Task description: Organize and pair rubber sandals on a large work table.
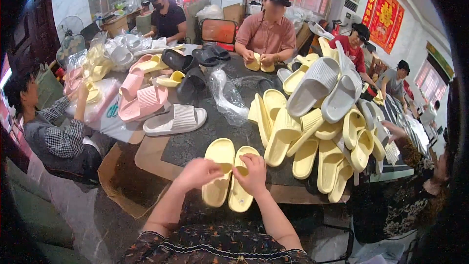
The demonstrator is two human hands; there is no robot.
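Note:
Two pale yellow slippers lie side by side, soles down, at the near edge of the dark table [195, 139]. My left hand [199, 172] rests on the heel part of the left slipper [218, 162] and grips it. On the right slipper [242, 186], my right hand [252, 172] is closed over its middle. Both forearms come in from the lower edge, over a dark patterned garment.
A heap of yellow slippers [317, 146] with two grey ones [325, 88] on top stands to the right. Pink [141, 100], white [175, 120] and black slippers [190, 84] lie farther back with clear plastic bags [227, 99]. Several people sit around the table.

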